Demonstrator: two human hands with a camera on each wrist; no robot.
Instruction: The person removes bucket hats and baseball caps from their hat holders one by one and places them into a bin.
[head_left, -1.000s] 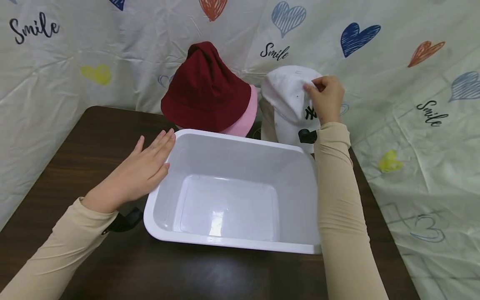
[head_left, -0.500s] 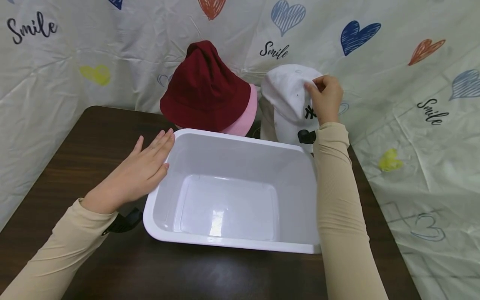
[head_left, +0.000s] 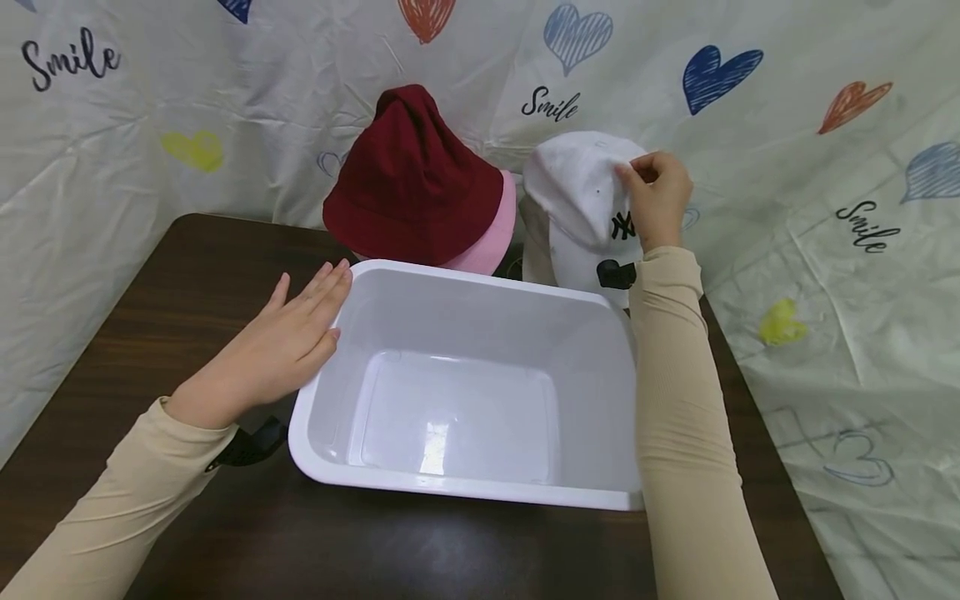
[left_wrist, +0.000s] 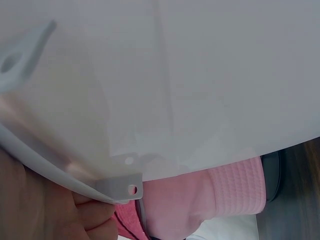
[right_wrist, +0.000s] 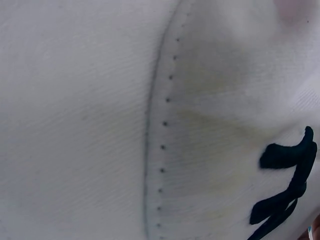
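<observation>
In the head view a white plastic basin (head_left: pixel 457 417) stands on the dark table. My left hand (head_left: pixel 273 346) lies with straight fingers against its left rim; the left wrist view shows the basin's outer wall (left_wrist: pixel 200 90) and the fingers below the rim. Behind the basin, at the right, a white baseball cap (head_left: pixel 573 187) with black letters stands upright. My right hand (head_left: pixel 660 196) pinches the cap's right side between thumb and fingers. Close up in the right wrist view are the cap's seam and black embroidery (right_wrist: pixel 285 185).
Left of the cap, a dark red bucket hat (head_left: pixel 412 187) sits on top of a pink hat (head_left: pixel 487 242). A pale cloth (head_left: pixel 825 250) with hearts and "Smile" lettering hangs behind the brown wooden table (head_left: pixel 187 300). A beige brim shows under the white cap.
Almost nothing moves. Only a slight shift of the whole head view shows; both hands keep their places on the basin and the cap.
</observation>
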